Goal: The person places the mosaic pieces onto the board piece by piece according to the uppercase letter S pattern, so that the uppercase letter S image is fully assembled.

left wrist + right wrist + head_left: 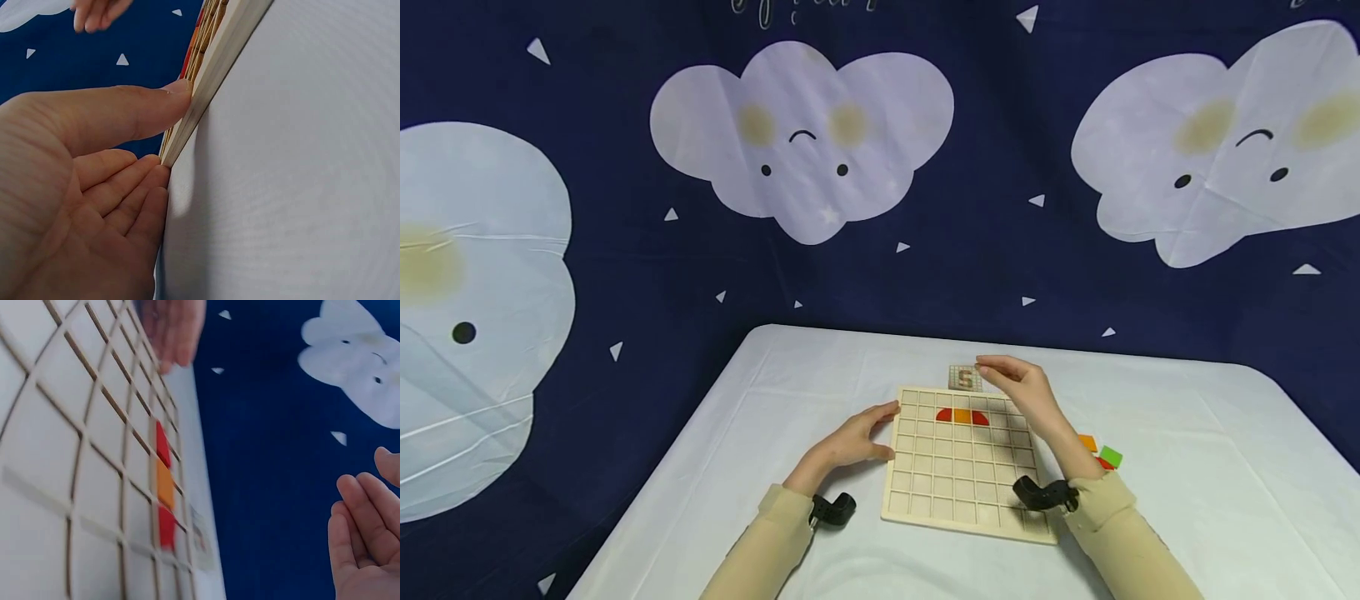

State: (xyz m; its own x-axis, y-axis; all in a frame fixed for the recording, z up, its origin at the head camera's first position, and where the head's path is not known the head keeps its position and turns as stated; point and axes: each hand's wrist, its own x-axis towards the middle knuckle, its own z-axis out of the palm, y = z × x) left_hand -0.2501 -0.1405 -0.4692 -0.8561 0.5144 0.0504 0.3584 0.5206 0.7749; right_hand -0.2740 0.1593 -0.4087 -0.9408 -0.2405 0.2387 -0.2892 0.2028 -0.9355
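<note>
A pale wooden grid board [925, 483] lies on the table, with two red quarter-round tiles, one of them this red tile [981, 417], on either side of an orange square tile [962, 416] in a row near its far edge. My left hand [850, 437] rests against the board's left edge, thumb and fingertips touching its side. Over the board's far right part hovers my right hand [1026, 392], its fingers extended and nothing held, as the right wrist view shows too. Just beyond the far edge stands a small gridded block [965, 378] bearing an S-like pattern.
To the right of the board, partly behind the right forearm, lie several loose tiles: an orange tile [1087, 443], a green tile [1111, 456] and a red piece [1103, 463]. A white cloth covers the table [1210, 467]. Behind hangs a dark blue curtain [985, 275] with clouds.
</note>
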